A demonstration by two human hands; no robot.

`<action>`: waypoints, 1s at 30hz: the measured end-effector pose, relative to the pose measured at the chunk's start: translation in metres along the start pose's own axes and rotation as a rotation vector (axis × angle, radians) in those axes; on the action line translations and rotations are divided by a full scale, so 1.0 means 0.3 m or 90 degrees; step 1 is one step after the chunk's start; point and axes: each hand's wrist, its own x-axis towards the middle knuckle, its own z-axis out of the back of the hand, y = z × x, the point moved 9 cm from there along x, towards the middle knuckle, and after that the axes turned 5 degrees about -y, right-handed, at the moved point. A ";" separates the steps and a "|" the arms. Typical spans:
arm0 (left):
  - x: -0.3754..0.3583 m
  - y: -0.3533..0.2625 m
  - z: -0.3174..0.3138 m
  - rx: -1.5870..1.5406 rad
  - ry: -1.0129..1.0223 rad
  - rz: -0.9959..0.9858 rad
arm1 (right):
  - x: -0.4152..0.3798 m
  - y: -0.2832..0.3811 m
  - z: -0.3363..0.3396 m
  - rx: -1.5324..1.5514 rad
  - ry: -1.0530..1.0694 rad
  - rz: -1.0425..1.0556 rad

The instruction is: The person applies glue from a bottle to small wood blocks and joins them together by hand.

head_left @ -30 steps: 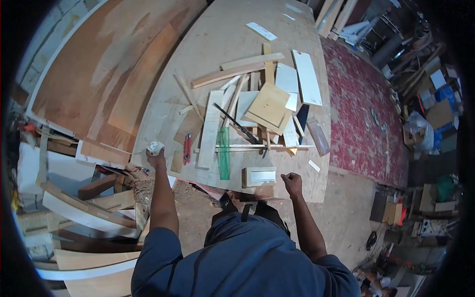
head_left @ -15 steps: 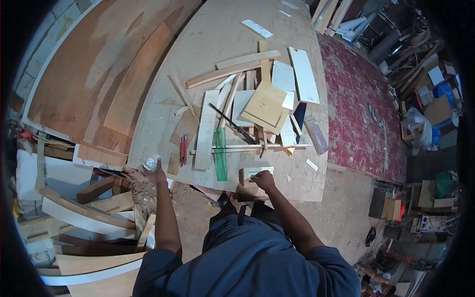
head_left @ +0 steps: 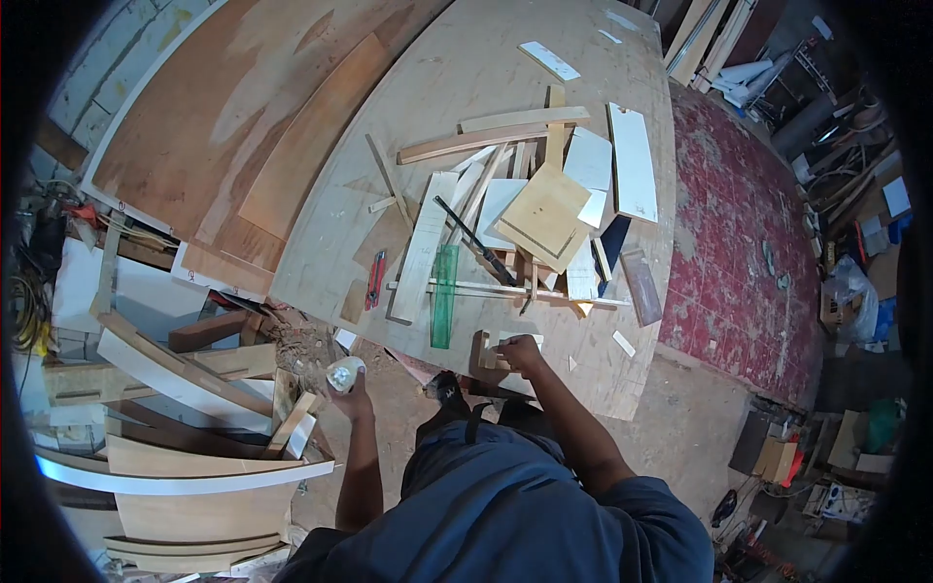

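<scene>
My left hand [head_left: 356, 398] is wrapped around a small round tub [head_left: 344, 375] with whitish contents, held off the table's left front corner. My right hand [head_left: 523, 357] is closed in a pinch over a small wooden block [head_left: 482, 350] at the table's front edge. What its fingers hold is hidden. A pale flat face [head_left: 531, 342] shows just behind those fingers. Left of the block lies a green transparent ruler [head_left: 444, 296]. A red utility knife [head_left: 375, 280] rests farther left, beside a pale board [head_left: 424, 248].
Wood offcuts, a square tan panel [head_left: 544, 216] and a black rod-like tool [head_left: 474, 240] are piled on the worktable [head_left: 340, 209]. Large brown sheets [head_left: 219, 146] lean at left. Curved wooden pieces [head_left: 185, 379] are stacked below them. A red floor area [head_left: 739, 243] lies right.
My left hand has brought the tub off the table corner, toward my body and to the right. My right hand stays at the block, and the view has shifted.
</scene>
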 end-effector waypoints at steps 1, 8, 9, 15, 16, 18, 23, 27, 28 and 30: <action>-0.032 -0.029 -0.021 -0.023 0.011 -0.012 | -0.038 0.017 0.040 0.060 -0.009 0.014; -0.194 -0.185 -0.242 0.059 0.169 -0.158 | -0.057 -0.145 0.549 0.080 -0.181 0.112; -0.222 -0.195 -0.283 0.045 0.225 -0.148 | -0.081 -0.134 0.645 -0.084 -0.313 0.177; -0.451 -0.339 -0.446 0.013 0.302 -0.213 | -0.071 -0.166 0.779 -0.405 -0.271 0.253; -0.492 -0.342 -0.481 -0.022 0.342 -0.187 | -0.067 -0.171 0.779 -0.402 -0.270 0.256; -0.560 -0.377 -0.520 0.003 0.340 -0.226 | -0.142 -0.079 0.764 -0.442 -0.393 0.283; -0.791 -0.505 -0.641 0.077 0.457 -0.345 | -0.508 0.331 0.490 -0.159 -0.054 0.604; -0.911 -0.551 -0.705 0.051 0.502 -0.374 | -0.651 0.437 0.439 -0.137 0.016 0.671; -0.928 -0.556 -0.713 0.048 0.497 -0.376 | -0.630 0.421 0.431 -0.154 0.009 0.686; -0.959 -0.574 -0.724 0.028 0.509 -0.372 | -0.618 0.416 0.428 -0.171 0.006 0.705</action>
